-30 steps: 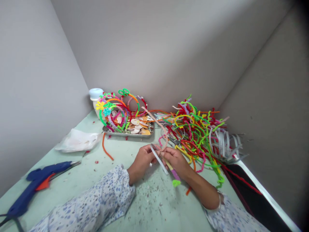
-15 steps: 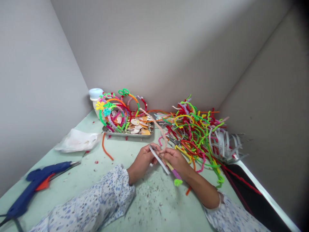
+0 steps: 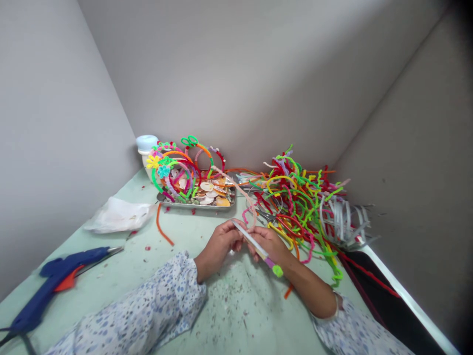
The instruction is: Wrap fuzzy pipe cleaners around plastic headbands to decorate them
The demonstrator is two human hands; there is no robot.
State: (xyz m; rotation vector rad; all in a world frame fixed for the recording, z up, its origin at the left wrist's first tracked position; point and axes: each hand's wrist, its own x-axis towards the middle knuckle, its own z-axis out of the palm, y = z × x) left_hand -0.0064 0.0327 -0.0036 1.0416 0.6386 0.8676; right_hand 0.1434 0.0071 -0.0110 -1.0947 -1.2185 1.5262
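Note:
Over the table, my left hand point(image 3: 223, 245) and my right hand point(image 3: 269, 244) are close together, fingers pinched. Between them is a white headband point(image 3: 252, 238), seen nearly edge-on. Its near end is wrapped in yellowish and purple pipe cleaner and tipped with bright green. A pale pink pipe cleaner point(image 3: 242, 190) rises from the fingers in a curve toward the back left. My right fingers grip the headband where this pink strand meets it. The left fingertips hold the headband's other side; their exact grip is partly hidden.
Behind lies a metal tray point(image 3: 195, 206) with shells and finished colourful headbands point(image 3: 173, 172). A tangled heap of pipe cleaners point(image 3: 295, 192) and scissors point(image 3: 268, 215) lies right, beside bundled plain headbands point(image 3: 343, 222). At left are a blue glue gun point(image 3: 62, 276) and a plastic bag point(image 3: 120, 215).
The headband has turned in my hands, so its two arms now nearly line up. Its green tip has shifted slightly right and up. The pink strand has moved a little.

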